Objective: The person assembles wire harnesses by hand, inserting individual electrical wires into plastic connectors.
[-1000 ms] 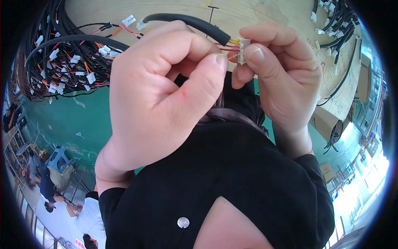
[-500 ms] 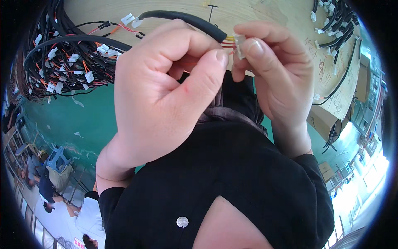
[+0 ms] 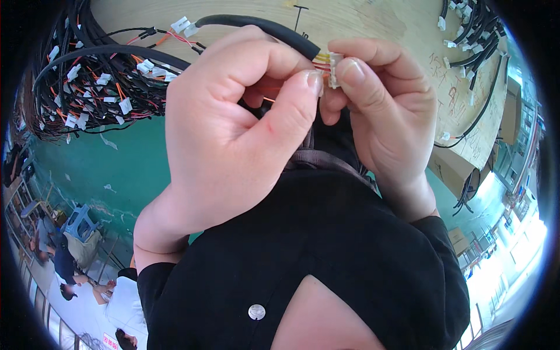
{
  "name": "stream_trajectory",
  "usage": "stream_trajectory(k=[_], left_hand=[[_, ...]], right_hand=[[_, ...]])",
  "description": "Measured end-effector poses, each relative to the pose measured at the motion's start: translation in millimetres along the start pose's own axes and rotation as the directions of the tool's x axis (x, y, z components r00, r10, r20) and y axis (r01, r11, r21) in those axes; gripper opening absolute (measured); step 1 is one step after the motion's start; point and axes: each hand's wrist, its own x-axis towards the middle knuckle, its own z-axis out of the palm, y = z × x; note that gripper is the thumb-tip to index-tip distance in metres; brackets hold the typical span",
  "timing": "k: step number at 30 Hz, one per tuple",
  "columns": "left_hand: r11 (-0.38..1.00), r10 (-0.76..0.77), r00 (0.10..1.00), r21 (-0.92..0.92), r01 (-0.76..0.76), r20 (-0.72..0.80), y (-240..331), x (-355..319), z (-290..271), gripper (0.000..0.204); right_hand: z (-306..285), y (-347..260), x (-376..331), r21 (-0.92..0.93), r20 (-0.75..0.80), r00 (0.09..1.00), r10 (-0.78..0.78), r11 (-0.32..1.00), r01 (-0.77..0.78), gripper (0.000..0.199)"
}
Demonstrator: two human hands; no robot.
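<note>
A white plastic connector (image 3: 334, 71) is pinched between the thumb and fingers of my right hand (image 3: 394, 105). Yellow and red wires (image 3: 322, 59) enter it from the end of a thick black sleeve (image 3: 262, 24), which runs behind my left hand (image 3: 227, 128). My left thumb and forefinger press together just beside the connector. An orange wire (image 3: 268, 89) shows inside the curl of that hand and seems to lead to the pinch; its tip is hidden by the fingers.
A large heap of black cable harnesses (image 3: 105, 87) with white connectors covers the left of the wooden table (image 3: 373, 17). More harnesses (image 3: 475, 46) lie at the far right. A cardboard box (image 3: 461, 169) stands below the table's right edge. People (image 3: 125, 303) sit at lower left.
My right hand has shifted slightly left and turned the connector more upright. My left fingers keep their pinch and have barely moved.
</note>
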Motion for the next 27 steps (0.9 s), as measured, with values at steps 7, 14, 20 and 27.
stream_trajectory(k=[7,14,20,27], left_hand=[[1.000,0.022,1.000,0.023,-0.022,0.017,1.6,-1.4,0.7,0.006],[0.988,-0.106,0.994,-0.111,0.105,-0.006,0.4,-1.0,0.9,0.005],[1.000,-0.001,0.998,-0.027,-0.001,-0.057,-2.6,-3.1,-0.9,0.006],[0.993,-0.030,0.998,-0.115,0.023,-0.061,2.2,-3.0,3.0,0.003]], right_hand=[[1.9,-0.9,-2.7,-0.115,0.012,0.996,-0.092,0.989,0.093,0.015],[4.1,-13.0,4.4,-0.190,-0.012,0.999,-0.030,0.981,0.027,0.016],[8.6,-13.4,-0.4,-0.163,-0.059,0.998,0.000,0.987,-0.009,0.016],[3.7,-7.5,-1.6,-0.179,0.031,0.997,-0.065,0.981,0.069,0.015]])
